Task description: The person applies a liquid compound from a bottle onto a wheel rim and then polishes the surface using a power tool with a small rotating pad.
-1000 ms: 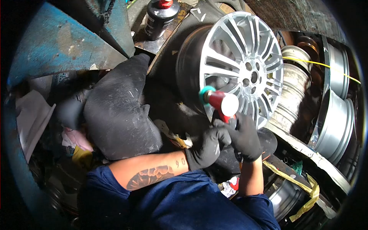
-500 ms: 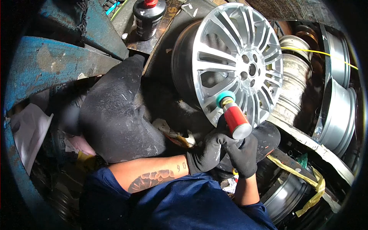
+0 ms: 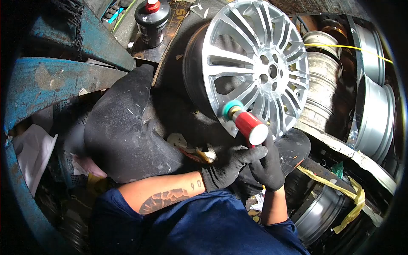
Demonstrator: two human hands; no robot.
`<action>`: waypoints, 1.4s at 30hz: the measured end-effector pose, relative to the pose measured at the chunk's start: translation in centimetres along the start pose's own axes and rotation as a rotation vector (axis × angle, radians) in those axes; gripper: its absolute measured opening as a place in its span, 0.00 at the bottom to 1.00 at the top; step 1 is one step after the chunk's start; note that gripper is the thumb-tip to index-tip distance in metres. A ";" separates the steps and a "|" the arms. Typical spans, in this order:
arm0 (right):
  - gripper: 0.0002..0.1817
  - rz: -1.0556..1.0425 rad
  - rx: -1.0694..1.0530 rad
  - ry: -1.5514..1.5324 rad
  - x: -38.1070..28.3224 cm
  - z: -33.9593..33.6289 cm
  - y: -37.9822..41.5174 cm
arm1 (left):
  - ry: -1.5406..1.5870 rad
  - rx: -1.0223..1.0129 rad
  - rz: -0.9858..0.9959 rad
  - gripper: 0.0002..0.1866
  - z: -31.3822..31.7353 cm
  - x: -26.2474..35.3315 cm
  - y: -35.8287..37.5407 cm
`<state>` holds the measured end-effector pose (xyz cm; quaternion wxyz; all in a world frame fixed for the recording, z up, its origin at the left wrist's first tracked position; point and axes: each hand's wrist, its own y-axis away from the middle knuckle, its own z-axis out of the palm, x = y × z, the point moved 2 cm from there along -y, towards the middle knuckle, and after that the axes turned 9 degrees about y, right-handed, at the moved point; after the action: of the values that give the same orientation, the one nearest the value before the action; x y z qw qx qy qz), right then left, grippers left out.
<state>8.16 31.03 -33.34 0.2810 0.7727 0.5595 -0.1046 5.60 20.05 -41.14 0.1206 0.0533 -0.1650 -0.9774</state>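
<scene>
A silver multi-spoke alloy wheel (image 3: 273, 71) leans tilted between my knees, its face toward me. A red air sander (image 3: 250, 126) with a round teal pad (image 3: 233, 109) is in my gloved hands, the pad against the lower-left spokes near the rim. My left hand (image 3: 229, 168) is closed around the lower part of the sander, which the glove partly hides. Beside it, my right hand (image 3: 268, 163) has its fingers wrapped on the sander's underside and right side. Both gloves are dark grey and touch each other.
A black bottle with a red cap (image 3: 152, 23) stands on a board at upper left. Blue steel beams (image 3: 63, 80) run along the left. Several stacked rims (image 3: 321, 80) and silver wheels (image 3: 374, 123) fill the right, with yellow tape (image 3: 340, 193) hanging below.
The sander has moved left and slightly down across the wheel's face, toward its lower-left rim. Both hands stay on it. The whole view has shifted a little.
</scene>
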 end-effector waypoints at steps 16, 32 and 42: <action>0.42 -0.081 -0.065 0.068 -0.9 0.3 -1.2 | -0.044 0.141 0.155 0.24 0.1 1.0 -0.1; 0.44 -0.129 -0.124 0.078 -0.9 0.7 -3.9 | 0.026 0.106 0.291 0.36 0.2 2.2 -1.0; 0.45 -0.112 -0.150 0.039 -1.2 0.2 -4.9 | -0.034 0.108 0.344 0.33 0.2 3.0 -1.7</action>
<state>3.27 31.03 -34.50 0.3208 0.7191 0.6132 -0.0629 2.28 20.86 -41.72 0.2804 0.0142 -0.2260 -0.9328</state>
